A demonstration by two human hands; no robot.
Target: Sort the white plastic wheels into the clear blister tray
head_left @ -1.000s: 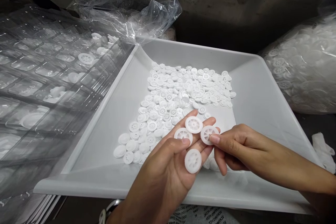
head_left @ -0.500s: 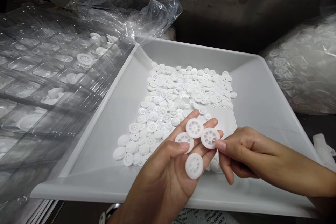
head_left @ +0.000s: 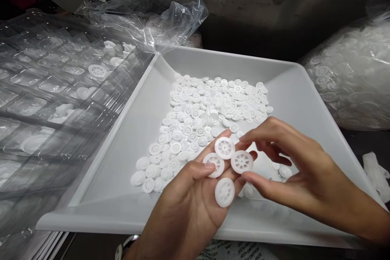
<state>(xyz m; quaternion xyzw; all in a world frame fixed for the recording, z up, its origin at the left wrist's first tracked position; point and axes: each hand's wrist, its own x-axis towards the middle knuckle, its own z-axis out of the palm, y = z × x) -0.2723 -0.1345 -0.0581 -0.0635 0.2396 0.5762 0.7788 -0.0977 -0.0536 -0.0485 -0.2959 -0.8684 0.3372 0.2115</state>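
On my left hand (head_left: pixel 195 195), palm up, rest several white plastic gears with spoked centres. My thumb presses on the left gear (head_left: pixel 217 165); another gear (head_left: pixel 224 148) lies at the fingers and a lower gear (head_left: pixel 224 192) on the palm. My right hand (head_left: pixel 292 166) has thumb and forefinger apart around the right-hand gear (head_left: pixel 242 161), the thumb tip at its lower edge. Whether the forefinger touches its upper edge I cannot tell. Below both hands, a pale grey tray (head_left: pixel 128 150) contains a loose spread of similar gears (head_left: pixel 189 122).
Stacked clear plastic trays (head_left: pixel 55 77) with pockets, some holding white parts, stand left. Crumpled clear film (head_left: pixel 183 12) overhangs the tray's back left corner. At right is a clear bag (head_left: pixel 356 77) full of white gears, with a white crumpled item (head_left: pixel 374 170) below it.
My right hand has let go of its pinch on the right-hand gear's edge and spread thumb and forefinger around it. The gears on my left hand stay almost in place.
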